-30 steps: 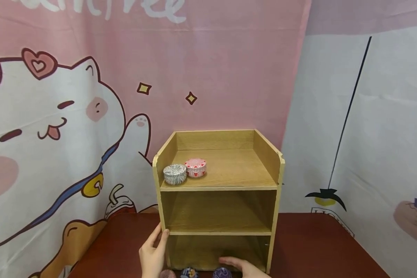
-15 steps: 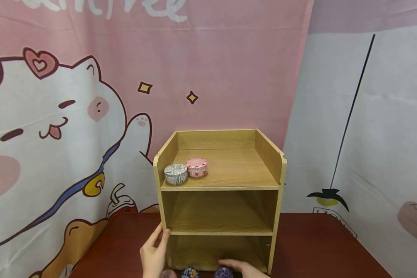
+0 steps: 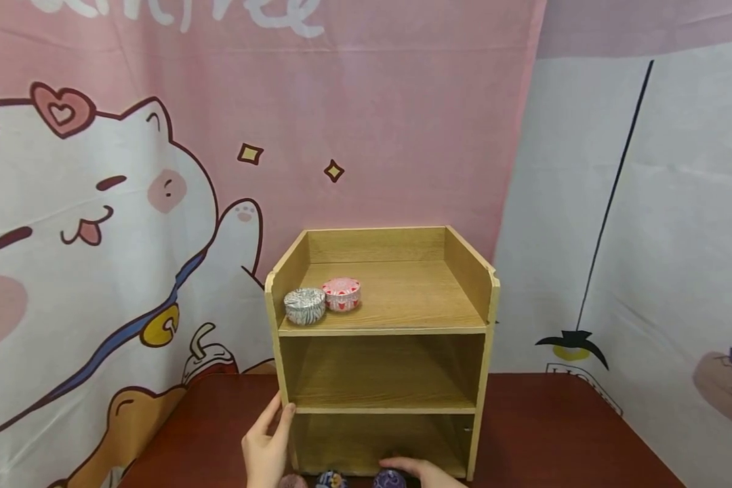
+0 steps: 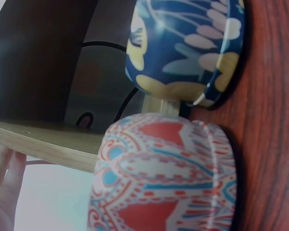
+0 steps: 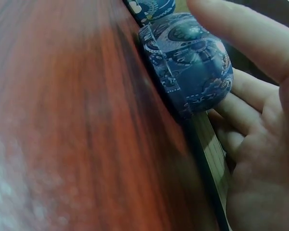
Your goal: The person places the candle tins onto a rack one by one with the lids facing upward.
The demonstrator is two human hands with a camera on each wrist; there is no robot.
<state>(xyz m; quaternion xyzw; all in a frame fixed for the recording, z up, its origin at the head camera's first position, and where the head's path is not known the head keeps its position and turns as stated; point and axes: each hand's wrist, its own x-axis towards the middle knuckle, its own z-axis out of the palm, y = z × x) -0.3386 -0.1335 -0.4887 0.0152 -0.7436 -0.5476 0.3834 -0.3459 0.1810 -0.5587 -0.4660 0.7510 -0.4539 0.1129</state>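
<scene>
A small wooden shelf unit (image 3: 384, 410) stands on the table. My left hand (image 3: 265, 447) holds its left side panel, with the thumb on the front edge and the fingers along the outside. In front of the bottom shelf, a row of round tins sits at the lower edge of the head view. My right hand (image 3: 421, 471) grips the rightmost, a dark blue paisley tin (image 5: 188, 62), thumb on one side and fingers on the other. Beside it are a navy floral tin (image 4: 183, 53) and a red-and-white patterned tin (image 4: 159, 173), both large in the left wrist view.
On the top shelf, a zebra-striped tin (image 3: 305, 306) and a pink tin with red hearts (image 3: 341, 294) stand close together at the left. The reddish-brown table (image 3: 543, 427) extends to both sides. A printed cloth (image 3: 390, 135) hangs behind.
My right hand has lowered its fingers onto the dark blue tin. The left hand stays on the side panel, and the tins have not moved.
</scene>
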